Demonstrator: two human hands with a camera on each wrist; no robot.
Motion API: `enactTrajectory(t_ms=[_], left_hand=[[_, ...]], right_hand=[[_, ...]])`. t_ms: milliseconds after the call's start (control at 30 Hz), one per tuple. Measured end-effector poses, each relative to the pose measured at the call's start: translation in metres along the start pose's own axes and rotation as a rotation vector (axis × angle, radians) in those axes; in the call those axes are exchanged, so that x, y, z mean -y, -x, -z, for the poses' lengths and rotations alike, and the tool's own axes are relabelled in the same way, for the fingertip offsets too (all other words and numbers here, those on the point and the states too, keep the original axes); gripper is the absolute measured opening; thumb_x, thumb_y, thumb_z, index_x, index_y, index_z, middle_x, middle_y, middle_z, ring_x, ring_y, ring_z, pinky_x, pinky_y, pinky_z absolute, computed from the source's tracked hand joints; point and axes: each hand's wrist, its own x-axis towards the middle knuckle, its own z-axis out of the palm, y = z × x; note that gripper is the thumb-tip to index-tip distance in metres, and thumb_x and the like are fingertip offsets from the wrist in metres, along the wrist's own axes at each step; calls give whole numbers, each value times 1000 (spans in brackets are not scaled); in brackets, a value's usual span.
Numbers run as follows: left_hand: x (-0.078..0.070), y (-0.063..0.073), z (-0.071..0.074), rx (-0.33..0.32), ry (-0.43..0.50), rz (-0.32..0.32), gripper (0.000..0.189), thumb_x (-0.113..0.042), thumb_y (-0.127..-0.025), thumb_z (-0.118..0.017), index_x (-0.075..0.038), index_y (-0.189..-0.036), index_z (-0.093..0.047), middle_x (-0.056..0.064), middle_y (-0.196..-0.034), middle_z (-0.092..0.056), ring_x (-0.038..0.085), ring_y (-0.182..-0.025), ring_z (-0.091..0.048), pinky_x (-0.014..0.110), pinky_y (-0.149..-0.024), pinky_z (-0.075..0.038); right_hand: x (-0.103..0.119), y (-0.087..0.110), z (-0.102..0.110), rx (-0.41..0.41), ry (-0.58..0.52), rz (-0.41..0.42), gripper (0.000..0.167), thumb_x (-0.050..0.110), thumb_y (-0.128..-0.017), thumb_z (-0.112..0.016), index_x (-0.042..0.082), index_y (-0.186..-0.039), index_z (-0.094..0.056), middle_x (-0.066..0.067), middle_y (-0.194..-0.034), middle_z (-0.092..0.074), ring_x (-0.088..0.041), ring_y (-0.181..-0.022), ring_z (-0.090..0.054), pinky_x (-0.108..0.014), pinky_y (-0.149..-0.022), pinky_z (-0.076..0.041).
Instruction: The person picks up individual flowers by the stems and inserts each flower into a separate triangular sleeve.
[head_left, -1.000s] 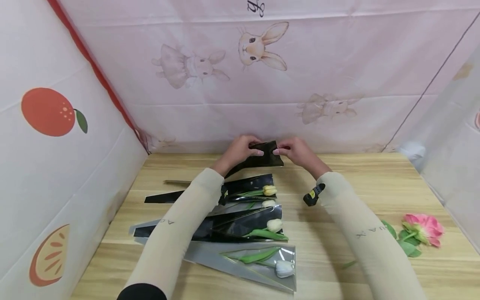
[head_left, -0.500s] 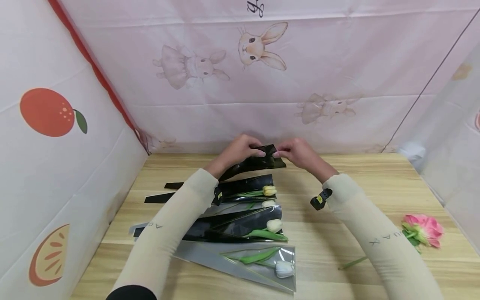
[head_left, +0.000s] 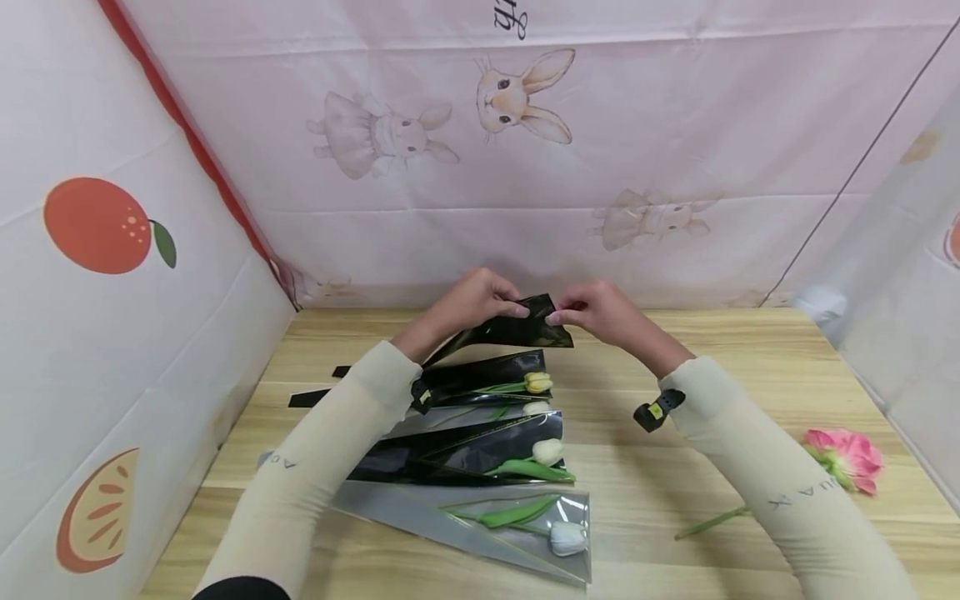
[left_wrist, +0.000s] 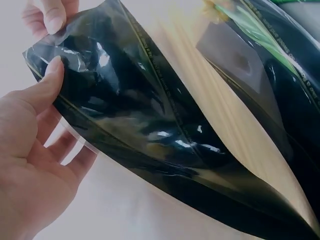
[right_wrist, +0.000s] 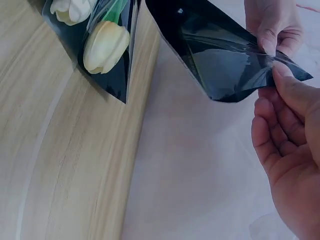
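A glossy black cellophane flower sleeve [head_left: 525, 329] with a thin gold line is held up over the far edge of the table. My left hand [head_left: 480, 300] pinches its upper edge between thumb and fingers, as the left wrist view shows up close. At the sleeve's wide end, my right hand [head_left: 597, 312] pinches a corner, and the film puckers there in the right wrist view. The sleeve [left_wrist: 125, 95] looks flat, with its narrow end running off toward the lower right in the left wrist view.
On the wooden table [head_left: 622, 517], wrapped tulips lie in a row: a yellow tulip [head_left: 537, 382] nearest the hands, then white ones, with a white tulip [head_left: 567, 538] in a clear grey sleeve at the front. A pink flower [head_left: 846, 460] lies partly under the right forearm. A curtain [head_left: 420, 242] hangs behind.
The wide end of the black sleeve has dropped slightly. My left forearm has shifted left and my right forearm right, while both hands keep pinching the film.
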Motion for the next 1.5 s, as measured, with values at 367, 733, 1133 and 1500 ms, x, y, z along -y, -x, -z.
enactTrajectory(t_ms=[367,733,1133,1500], left_hand=[[-18,8,6,65,44,-13,13,-26,-95,-78,-17,-99,-85,0,-99,-82,15,-72,-58,27,-68,-46],[-25,7,8,74,9,-43,11,-25,-95,-77,-18,-96,-86,-4,-94,-82,10,-60,-43,26,-62,-38],[-27,8,9,91,5,-23,12,-26,-96,-76,-19,-96,-86,-2,-97,-82,9,-64,-50,27,-65,-41],[-32,7,7,95,4,-35,12,-25,-96,-77,-17,-96,-86,-3,-94,-81,9,-64,-49,26,-65,-40]], right_hand=[[10,21,22,17,-89,-41,22,25,-99,-73,10,-114,-80,-9,-107,-80,-13,-93,-72,-25,-80,-56],[22,25,29,-127,-157,118,13,18,-95,-77,12,-106,-83,-6,-99,-82,-5,-85,-75,-19,-76,-58],[21,19,24,-314,-21,534,19,-10,-80,-82,3,-93,-83,-5,-82,-81,-12,-68,-74,-17,-67,-56],[19,21,23,-277,-40,538,19,-9,-80,-82,3,-95,-83,-6,-83,-81,-11,-69,-73,-16,-67,-56]])
